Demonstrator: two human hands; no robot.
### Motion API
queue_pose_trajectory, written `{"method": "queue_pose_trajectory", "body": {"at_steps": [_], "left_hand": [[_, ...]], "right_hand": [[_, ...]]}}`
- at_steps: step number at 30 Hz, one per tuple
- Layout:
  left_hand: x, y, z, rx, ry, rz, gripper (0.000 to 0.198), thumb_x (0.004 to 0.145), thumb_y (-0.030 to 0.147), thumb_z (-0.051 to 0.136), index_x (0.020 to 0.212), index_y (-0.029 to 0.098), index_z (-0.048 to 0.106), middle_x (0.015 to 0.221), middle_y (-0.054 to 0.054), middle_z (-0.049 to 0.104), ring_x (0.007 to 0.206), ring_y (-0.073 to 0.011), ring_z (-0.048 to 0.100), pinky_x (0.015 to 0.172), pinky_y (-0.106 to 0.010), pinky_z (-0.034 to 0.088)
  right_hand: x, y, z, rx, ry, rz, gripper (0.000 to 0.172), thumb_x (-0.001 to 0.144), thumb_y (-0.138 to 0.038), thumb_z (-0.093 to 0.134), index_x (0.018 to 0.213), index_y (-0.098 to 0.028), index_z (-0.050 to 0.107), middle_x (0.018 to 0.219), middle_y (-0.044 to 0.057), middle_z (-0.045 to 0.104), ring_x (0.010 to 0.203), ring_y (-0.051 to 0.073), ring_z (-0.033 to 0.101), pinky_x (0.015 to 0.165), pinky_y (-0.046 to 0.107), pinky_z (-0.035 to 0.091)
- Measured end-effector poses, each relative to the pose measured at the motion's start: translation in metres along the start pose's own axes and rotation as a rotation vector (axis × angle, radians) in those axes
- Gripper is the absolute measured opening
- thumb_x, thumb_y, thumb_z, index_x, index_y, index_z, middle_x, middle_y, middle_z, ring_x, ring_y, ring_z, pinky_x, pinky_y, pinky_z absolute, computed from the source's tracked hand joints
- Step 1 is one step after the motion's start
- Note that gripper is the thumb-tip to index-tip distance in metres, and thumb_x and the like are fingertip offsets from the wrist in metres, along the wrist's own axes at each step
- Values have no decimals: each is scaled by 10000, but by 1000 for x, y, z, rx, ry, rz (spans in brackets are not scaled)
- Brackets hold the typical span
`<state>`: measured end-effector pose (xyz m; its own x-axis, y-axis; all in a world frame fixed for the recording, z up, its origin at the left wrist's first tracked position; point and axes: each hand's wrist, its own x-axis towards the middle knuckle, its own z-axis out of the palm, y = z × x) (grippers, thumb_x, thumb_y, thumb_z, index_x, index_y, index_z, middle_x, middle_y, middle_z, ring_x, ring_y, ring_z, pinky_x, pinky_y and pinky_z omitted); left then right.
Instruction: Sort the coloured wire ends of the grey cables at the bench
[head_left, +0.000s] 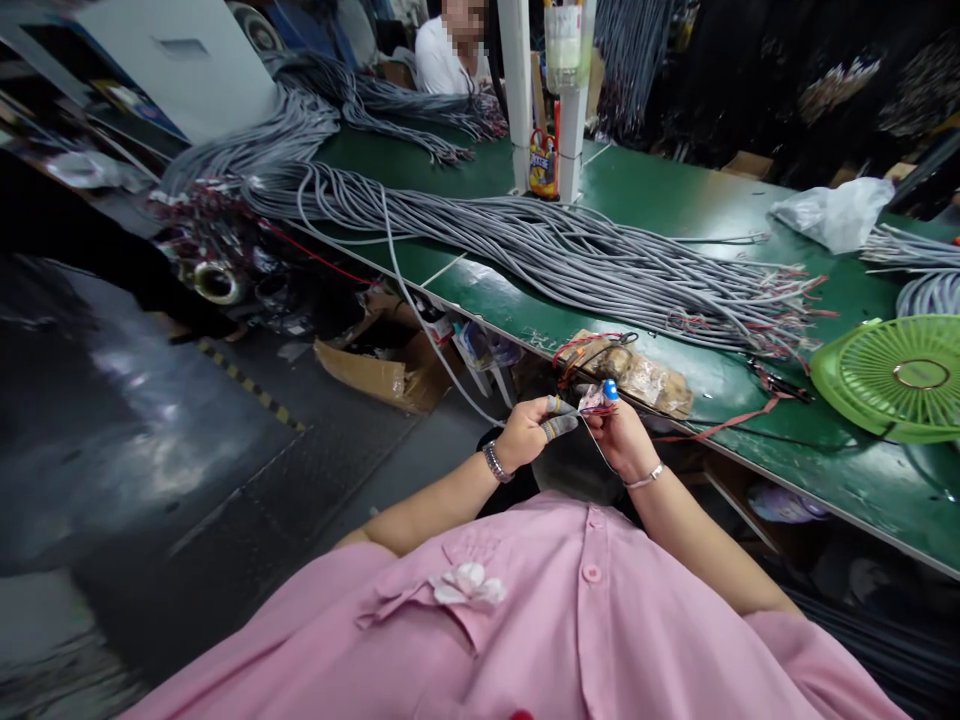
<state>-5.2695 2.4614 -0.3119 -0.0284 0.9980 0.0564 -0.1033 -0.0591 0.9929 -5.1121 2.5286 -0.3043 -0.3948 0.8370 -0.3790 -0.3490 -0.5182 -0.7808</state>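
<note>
My left hand [534, 430] is closed in a pinch, with grey fingertip covers on two fingers, gripping the end of a grey cable [420, 305] that loops down from the green bench [675, 200]. My right hand [615, 432], with a blue cover on one fingertip, is closed on the cable's thin red and white wires [596, 402]. Both hands meet close together just off the bench's near edge, above my pink shirt. A watch is on my left wrist, a thin bracelet on my right.
A thick bundle of grey cables [570, 255] lies across the bench. A plastic bag of small parts [645, 378] sits near my hands, a green fan [896, 375] at right, a white bag [832, 212] beyond. Cardboard boxes [379, 365] lie on the floor. Another person [446, 55] sits at the far end.
</note>
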Motion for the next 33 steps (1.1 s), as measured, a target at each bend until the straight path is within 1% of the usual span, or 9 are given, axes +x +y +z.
{"method": "queue_pose_trajectory", "body": {"at_steps": [4,9,13,18,20,22,27,29,33], "left_hand": [[-1,-2,1,-29,-44,-24,340,764,421,757,881,107,694,799,-41,682,703,-116,586,671,-226,470],[-1,-1,4,-23,-128,-40,382,737,451,771,851,93,699,769,-39,669,690,-112,570,678,-226,464],[0,1,3,-33,-166,-48,390,728,455,777,840,91,697,768,-39,662,697,-114,570,684,-225,464],[-3,0,-8,-35,-243,-59,339,727,404,790,833,96,697,749,-32,652,670,-102,562,656,-212,460],[-8,2,-12,-14,-275,-74,335,729,404,788,834,96,705,737,-33,651,654,-100,561,634,-206,460],[-17,6,-15,7,-306,-84,346,730,415,786,838,95,713,733,-40,656,649,-106,571,626,-208,470],[-47,21,-17,49,-486,-4,311,771,389,755,855,91,730,778,-80,686,693,-135,614,667,-227,498],[-55,23,-18,55,-446,0,284,778,370,751,849,96,729,757,-73,678,674,-132,609,642,-220,487],[-54,18,-23,34,-212,-17,270,767,352,765,863,103,722,768,-67,674,680,-130,601,644,-227,485]], "right_hand": [[2,3,3,22,63,-64,445,707,-569,758,692,-181,540,548,-53,454,445,53,324,371,198,214],[3,5,3,45,14,-93,434,706,-571,764,715,-169,600,523,-58,441,431,46,306,371,200,233],[-2,6,5,89,26,-30,447,707,-597,746,790,-171,643,586,-39,523,435,44,341,353,188,223],[-9,10,2,106,31,6,486,718,-669,687,808,-196,623,709,-13,610,448,46,387,340,168,227],[-11,11,-3,115,16,12,511,711,-683,683,831,-188,634,741,1,630,447,45,375,333,168,228],[-13,13,-8,110,53,31,517,704,-675,696,842,-179,645,771,19,652,465,49,397,332,163,239],[-19,16,-22,87,110,75,506,723,-663,686,859,-177,660,804,36,669,489,57,422,320,157,198],[-21,16,-24,76,90,75,504,727,-656,687,865,-172,663,799,32,664,484,53,407,324,158,190],[-19,7,-24,51,20,81,502,740,-667,664,858,-179,641,796,24,664,457,47,360,329,174,151]]}}
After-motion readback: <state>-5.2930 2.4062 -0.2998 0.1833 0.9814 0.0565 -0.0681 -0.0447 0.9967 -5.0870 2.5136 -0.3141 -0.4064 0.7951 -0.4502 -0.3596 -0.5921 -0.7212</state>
